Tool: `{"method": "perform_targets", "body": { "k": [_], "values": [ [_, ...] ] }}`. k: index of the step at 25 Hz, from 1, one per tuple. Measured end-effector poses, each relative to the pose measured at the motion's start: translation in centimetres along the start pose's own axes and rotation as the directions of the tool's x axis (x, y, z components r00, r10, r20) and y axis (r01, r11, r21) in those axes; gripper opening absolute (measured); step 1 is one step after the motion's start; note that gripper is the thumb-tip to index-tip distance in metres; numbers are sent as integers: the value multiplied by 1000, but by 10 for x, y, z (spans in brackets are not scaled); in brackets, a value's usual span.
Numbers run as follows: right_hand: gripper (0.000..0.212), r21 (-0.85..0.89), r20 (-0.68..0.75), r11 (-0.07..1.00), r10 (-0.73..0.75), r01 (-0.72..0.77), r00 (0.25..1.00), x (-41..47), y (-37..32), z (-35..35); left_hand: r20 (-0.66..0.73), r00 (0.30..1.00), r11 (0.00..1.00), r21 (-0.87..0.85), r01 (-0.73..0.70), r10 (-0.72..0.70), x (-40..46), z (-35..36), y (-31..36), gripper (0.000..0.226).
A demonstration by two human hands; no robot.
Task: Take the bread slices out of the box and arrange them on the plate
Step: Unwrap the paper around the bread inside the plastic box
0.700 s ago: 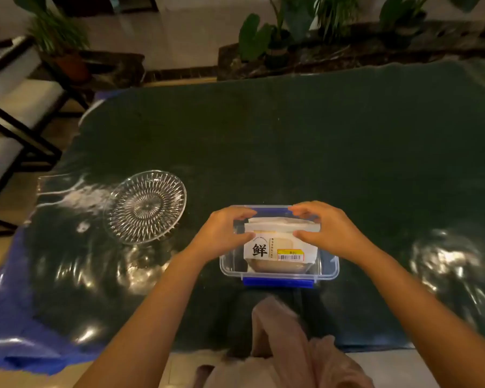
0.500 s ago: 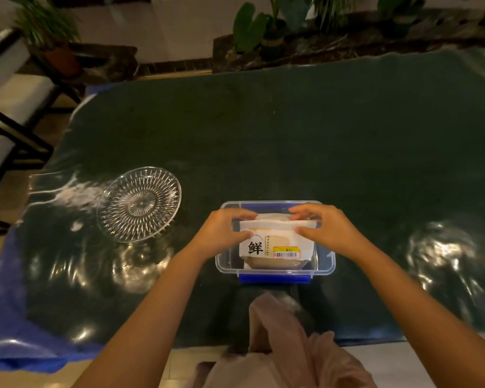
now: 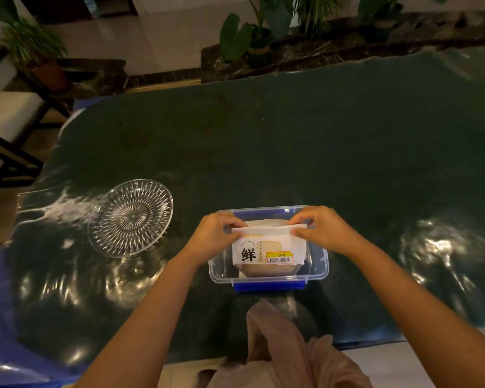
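A clear plastic box (image 3: 318, 271) with blue clips sits near the table's front edge. Inside it stands a white bread bag (image 3: 269, 252) with a black character and a yellow price sticker; bread shows through the bag's bottom. My left hand (image 3: 213, 236) pinches the bag's top left corner and my right hand (image 3: 321, 229) pinches the top right corner, both over the box. An empty cut-glass plate (image 3: 130, 218) lies to the left of the box.
The table (image 3: 291, 149) has a dark green top under glossy film. Pink clothing (image 3: 286, 348) hangs at the front edge. Potted plants (image 3: 244, 35) stand behind the table, and chairs (image 3: 9, 116) stand at the left.
Both hands have kept hold of the bag's top edge and closed in on its corners. The view has shifted slightly; box and plate have stayed in place.
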State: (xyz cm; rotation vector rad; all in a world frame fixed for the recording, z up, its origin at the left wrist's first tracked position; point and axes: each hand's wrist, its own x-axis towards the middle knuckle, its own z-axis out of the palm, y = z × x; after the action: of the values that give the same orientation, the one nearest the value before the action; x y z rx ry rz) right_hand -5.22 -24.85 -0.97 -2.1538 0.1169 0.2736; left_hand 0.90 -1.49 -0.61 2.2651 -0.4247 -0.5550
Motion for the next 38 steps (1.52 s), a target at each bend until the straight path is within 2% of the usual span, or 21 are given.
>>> {"method": "perform_targets", "body": {
  "k": [4,10,15,19,26,28,32,34,38],
  "values": [
    [4,-59,13,998,-4,5,1000,4,2,-1,8,1000,1000,26,-5,5,1,-3,0,15],
    [12,-106,0,994,-28,28,1000,1,-2,-5,15,999,999,36,-31,30,-2,-8,2,9],
    [9,-121,-92,992,-44,33,995,-8,3,-12,17,999,998,41,-45,44,-2,-13,2,8],
    [8,-116,-147,993,-27,10,989,-13,6,-9,26,997,991,107,-80,78,-2,-17,1,19],
    [10,-114,-360,991,27,-72,933,-16,6,2,-34,992,981,160,-114,121,-9,-23,-1,25],
    [11,-94,-388,991,53,-96,920,-16,5,7,-73,993,985,153,-79,91,-12,-19,-3,23],
    [11,-66,-465,986,105,-152,879,-16,4,16,-288,958,998,64,23,-4,-16,-4,-2,26],
    [16,-47,-473,988,107,-146,874,-20,3,17,-309,951,997,75,12,12,-18,-1,-2,28],
    [46,5,-331,1000,-1,3,944,-41,5,11,-164,986,999,50,-16,23,-24,-2,-4,33]
  ]
}}
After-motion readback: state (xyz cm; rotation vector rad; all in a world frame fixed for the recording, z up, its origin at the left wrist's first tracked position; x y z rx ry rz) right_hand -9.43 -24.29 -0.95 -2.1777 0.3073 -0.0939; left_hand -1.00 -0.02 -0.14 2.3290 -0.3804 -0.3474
